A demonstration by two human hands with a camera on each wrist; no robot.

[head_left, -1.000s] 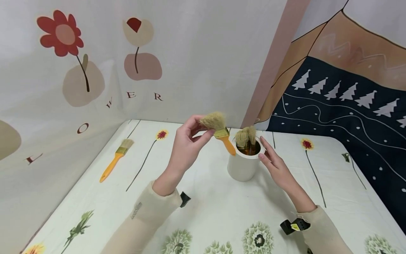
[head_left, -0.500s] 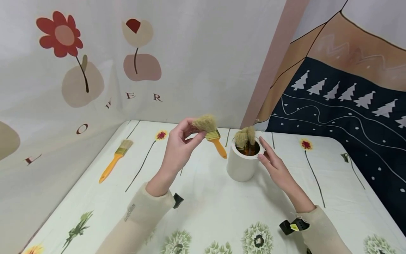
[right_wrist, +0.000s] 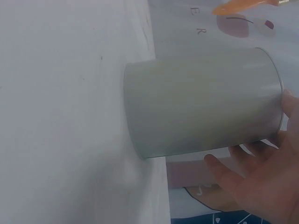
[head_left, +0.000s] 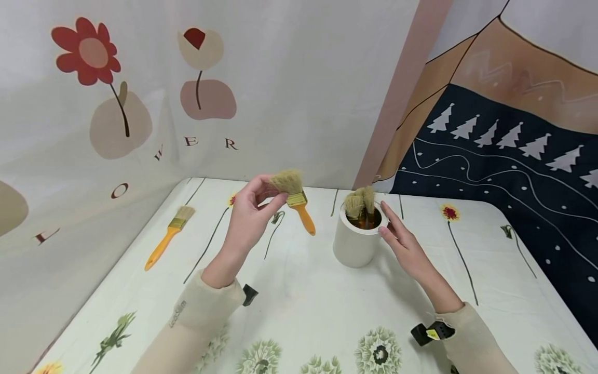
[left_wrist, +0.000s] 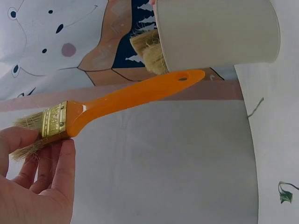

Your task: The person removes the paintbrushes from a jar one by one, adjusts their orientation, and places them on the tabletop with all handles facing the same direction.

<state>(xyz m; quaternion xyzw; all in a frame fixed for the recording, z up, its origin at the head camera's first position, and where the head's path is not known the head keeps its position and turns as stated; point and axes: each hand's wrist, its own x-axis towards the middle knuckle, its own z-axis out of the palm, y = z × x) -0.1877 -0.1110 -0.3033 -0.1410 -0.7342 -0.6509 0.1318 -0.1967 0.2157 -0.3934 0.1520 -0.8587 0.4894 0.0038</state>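
Note:
My left hand (head_left: 247,215) pinches a paintbrush (head_left: 299,203) by its bristles and metal band, thumb on the near side. The brush's orange handle (left_wrist: 135,99) points down and to the right in the head view. A white cylindrical holder (head_left: 356,244) stands upright on the table, right of that brush and apart from it. Bristle ends of other paintbrushes (head_left: 358,203) stick up out of its mouth. My right hand (head_left: 405,246) rests against the holder's right side near the rim, fingers spread along it; in the right wrist view the fingertips (right_wrist: 288,100) touch the rim.
Another paintbrush (head_left: 169,238) with an orange handle lies on the left of the table, bristles pointing away. A white cloth with printed flowers covers the table (head_left: 299,311). Patterned curtains (head_left: 299,93) hang behind and on both sides.
My left hand has moved left with the paintbrush, away from the holder. The right hand stays at the holder's rim, and the holder has not moved.

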